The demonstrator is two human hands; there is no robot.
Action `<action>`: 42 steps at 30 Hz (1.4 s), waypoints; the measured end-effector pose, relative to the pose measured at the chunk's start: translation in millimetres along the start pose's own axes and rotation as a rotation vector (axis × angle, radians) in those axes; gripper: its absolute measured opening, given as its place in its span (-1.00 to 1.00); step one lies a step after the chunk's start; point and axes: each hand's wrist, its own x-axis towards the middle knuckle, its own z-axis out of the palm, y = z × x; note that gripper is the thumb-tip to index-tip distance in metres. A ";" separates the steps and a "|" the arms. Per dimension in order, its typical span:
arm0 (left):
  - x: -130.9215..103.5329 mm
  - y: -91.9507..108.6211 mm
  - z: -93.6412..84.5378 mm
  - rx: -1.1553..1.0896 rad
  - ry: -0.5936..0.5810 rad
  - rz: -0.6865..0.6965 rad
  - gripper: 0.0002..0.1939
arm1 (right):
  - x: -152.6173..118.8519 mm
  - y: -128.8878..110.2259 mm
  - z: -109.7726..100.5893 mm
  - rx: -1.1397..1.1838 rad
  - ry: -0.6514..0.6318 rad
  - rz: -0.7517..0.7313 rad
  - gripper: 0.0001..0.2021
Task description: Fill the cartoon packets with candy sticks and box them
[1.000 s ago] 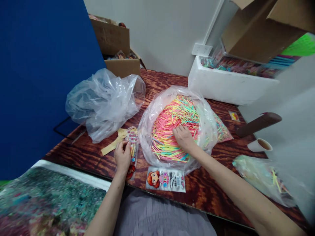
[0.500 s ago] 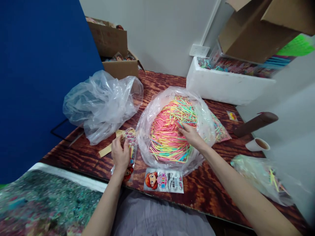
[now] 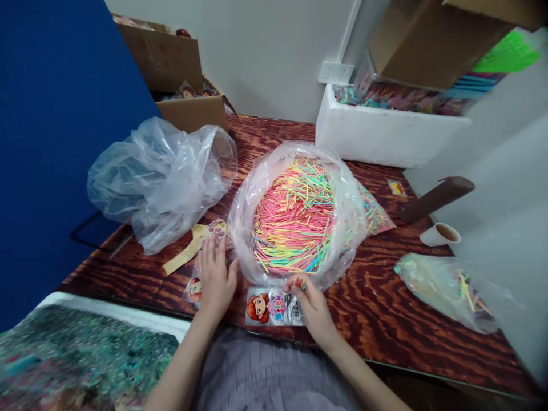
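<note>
Right hand (image 3: 309, 302): out of the bag (image 3: 244, 194), where it was earlier; fingers curled, pinching a few sticks (image 3: 298, 282), at the near rim, by the printed packet (image 3: 274, 308). Left hand (image 3: 216, 274): formerly more curled, now spread flat, palm down, over the packets (image 3: 194, 290) left of the bag; whether it grips one, cannot tell. Bag: open, mid-table, filled with multicolored straws (image 3: 295, 217). Cup (image 3: 440, 234): right side, upper rim showing brown liquid.

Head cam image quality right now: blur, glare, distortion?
Head view: sticks fairly crisp; glare streaks on the clear bag; scraps at lower left smeared; green item soft; wide-angle stretch towards the edges; upper right corner dark.
</note>
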 end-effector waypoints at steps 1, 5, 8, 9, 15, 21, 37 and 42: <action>-6.9 15.4 -5.1 -0.076 -0.003 0.056 -0.41 | -7.6 5.3 3.4 -0.057 0.013 -0.012 -0.80; -42.1 77.8 -12.5 -0.233 -0.157 0.332 -0.38 | -20.4 27.0 14.3 -0.107 0.043 -0.088 -0.78; -54.7 99.1 -6.6 -0.238 -0.366 0.567 -0.33 | -19.5 35.1 17.8 -0.068 0.052 -0.136 -0.69; -55.3 99.7 -4.9 -0.234 -0.397 0.584 -0.33 | -18.5 34.6 17.5 -0.067 0.034 -0.144 -0.68; -54.8 72.1 -3.1 -0.323 -0.257 0.293 -0.49 | -3.0 11.5 2.6 -0.084 -0.020 -0.062 -0.80; -60.8 57.7 9.7 -0.191 -0.409 0.322 -0.65 | 18.3 -2.5 -20.5 -0.002 0.119 -0.022 -0.82; -32.7 62.6 13.8 -0.042 -0.484 0.250 -0.90 | 14.0 -17.7 -14.7 -0.109 0.033 -0.188 -0.83; -27.6 59.5 9.1 0.054 -0.464 0.273 -0.81 | 12.8 -18.2 -15.7 -0.099 0.021 -0.184 -0.84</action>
